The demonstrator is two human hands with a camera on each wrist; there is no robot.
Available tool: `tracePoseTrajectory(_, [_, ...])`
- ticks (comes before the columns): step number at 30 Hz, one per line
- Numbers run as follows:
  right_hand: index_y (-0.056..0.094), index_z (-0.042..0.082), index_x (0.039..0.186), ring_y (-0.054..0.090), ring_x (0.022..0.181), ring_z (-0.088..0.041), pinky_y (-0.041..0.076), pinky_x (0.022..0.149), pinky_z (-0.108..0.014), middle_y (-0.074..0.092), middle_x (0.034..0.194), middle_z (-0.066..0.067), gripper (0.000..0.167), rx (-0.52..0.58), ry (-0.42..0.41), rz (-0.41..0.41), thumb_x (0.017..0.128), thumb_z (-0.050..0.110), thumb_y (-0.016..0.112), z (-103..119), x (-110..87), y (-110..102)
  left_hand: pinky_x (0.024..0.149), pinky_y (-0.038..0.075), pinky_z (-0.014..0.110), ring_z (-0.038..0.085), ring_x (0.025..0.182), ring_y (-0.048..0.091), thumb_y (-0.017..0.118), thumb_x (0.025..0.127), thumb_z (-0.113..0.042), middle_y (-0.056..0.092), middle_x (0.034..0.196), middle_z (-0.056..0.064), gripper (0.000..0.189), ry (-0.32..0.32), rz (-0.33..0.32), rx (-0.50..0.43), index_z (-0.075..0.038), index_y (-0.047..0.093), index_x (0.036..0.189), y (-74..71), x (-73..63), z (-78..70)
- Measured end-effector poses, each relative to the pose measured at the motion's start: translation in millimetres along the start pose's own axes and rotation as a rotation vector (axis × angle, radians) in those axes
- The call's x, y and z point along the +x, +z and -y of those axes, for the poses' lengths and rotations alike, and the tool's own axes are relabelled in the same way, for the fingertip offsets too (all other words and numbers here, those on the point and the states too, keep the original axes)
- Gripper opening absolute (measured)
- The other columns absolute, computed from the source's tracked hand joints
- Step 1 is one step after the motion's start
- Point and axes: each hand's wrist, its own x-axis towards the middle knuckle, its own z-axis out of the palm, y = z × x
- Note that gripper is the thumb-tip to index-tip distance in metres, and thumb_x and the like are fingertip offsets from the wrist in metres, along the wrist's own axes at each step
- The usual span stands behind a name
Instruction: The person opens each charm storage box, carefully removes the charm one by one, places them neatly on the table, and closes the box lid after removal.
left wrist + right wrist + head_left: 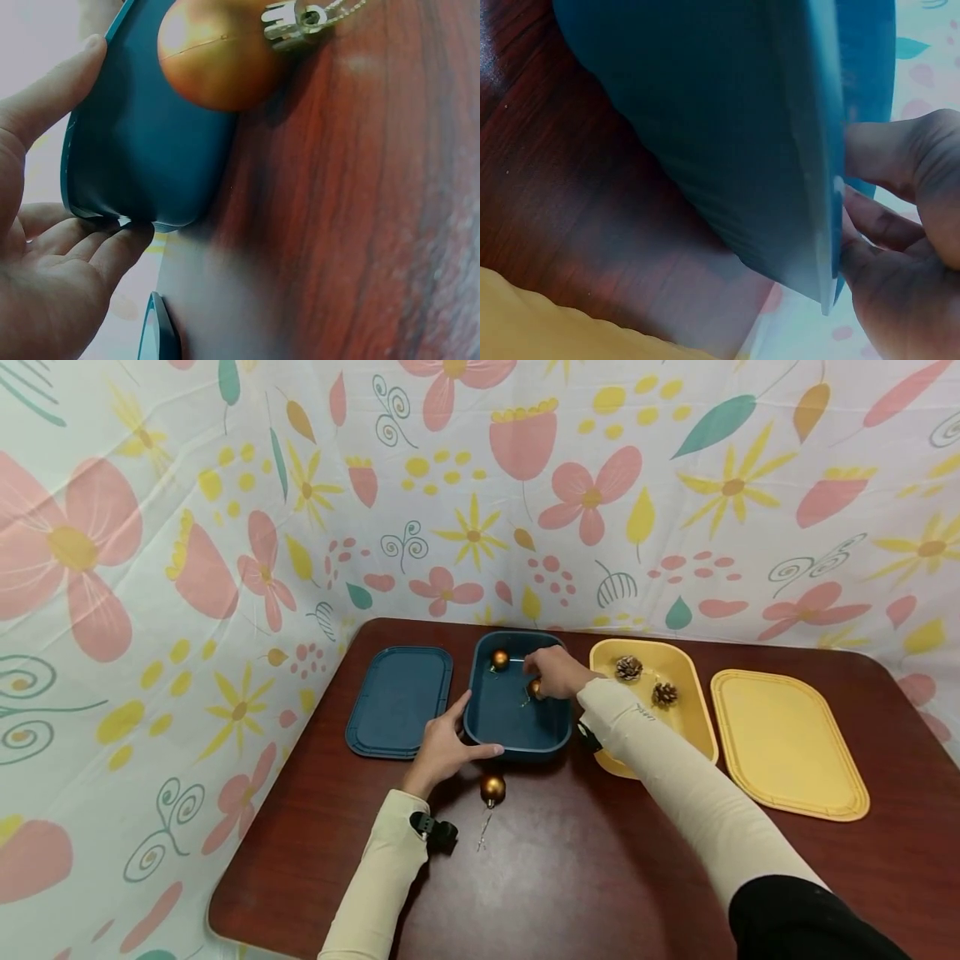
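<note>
My left hand (444, 745) grips the front left corner of a dark blue container (517, 727), thumb along the front and fingers round the side. Reaching in over its right rim, my right hand (557, 670) has its fingers curled down at a gold-orange bauble (535, 687) and holds it; its fingertips are hidden behind the rim in the right wrist view. A second bauble (500, 659) lies at the back left inside the container. On the table in front sits a third bauble (492, 789) with a silver cap and string, large in the left wrist view.
A flat blue lid (401, 702) lies left of the blue container. To the right stands a yellow container (693, 727) holding two pine cones (628, 668), partly behind my right forearm. Beyond it lies a yellow lid (791, 743). A floral cloth (465, 485) hangs behind the brown table (600, 877).
</note>
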Motion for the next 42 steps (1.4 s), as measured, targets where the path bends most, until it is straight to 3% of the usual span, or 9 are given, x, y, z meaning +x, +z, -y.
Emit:
tracePoseTrajectory(10, [0.070, 0.003, 0.118, 0.063, 0.103, -0.029, 0.056, 0.092, -0.043, 0.068, 0.115, -0.016, 0.035, -0.012, 0.041, 0.017, 0.083, -0.001, 0.075, 0.1, 0.1, 4.3, 0.113, 0.045, 0.050, 0.029, 0.147, 0.042, 0.089, 0.073, -0.046, 0.035, 0.164, 0.009, 0.111, 0.021, -0.002, 0.007, -0.022, 0.027, 0.161, 0.1, -1.1, -1.3])
tracePoseTrajectory(21, [0.075, 0.003, 0.098, 0.061, 0.082, -0.023, 0.056, 0.077, -0.037, 0.071, 0.096, -0.012, 0.019, -0.111, -0.028, -0.019, 0.083, -0.006, 0.068, 0.5, -0.5, 12.0, 0.112, 0.046, 0.049, 0.031, 0.146, 0.043, 0.089, 0.073, -0.046, 0.035, 0.163, 0.010, 0.110, 0.014, 0.007, 0.003, -0.023, 0.027, 0.161, 0.9, -0.8, 0.0])
tracePoseTrajectory(35, [0.075, 0.005, 0.110, 0.067, 0.096, -0.027, 0.059, 0.086, -0.040, 0.073, 0.108, -0.014, 0.026, -0.121, -0.045, -0.022, 0.087, -0.005, 0.067, 2.1, -1.7, 16.4, 0.112, 0.046, 0.050, 0.029, 0.146, 0.044, 0.090, 0.071, -0.046, 0.038, 0.162, 0.008, 0.112, 0.015, -0.002, 0.002, -0.023, 0.027, 0.161, -0.7, 0.3, 0.0])
tracePoseTrajectory(42, [0.075, 0.005, 0.109, 0.067, 0.093, -0.025, 0.059, 0.085, -0.040, 0.074, 0.105, -0.013, 0.026, -0.121, -0.066, -0.054, 0.085, -0.004, 0.070, 2.7, -2.9, 16.0, 0.112, 0.046, 0.048, 0.028, 0.147, 0.043, 0.089, 0.072, -0.047, 0.037, 0.162, 0.008, 0.112, 0.014, 0.005, 0.002, -0.023, 0.026, 0.161, 0.2, 0.0, 0.9])
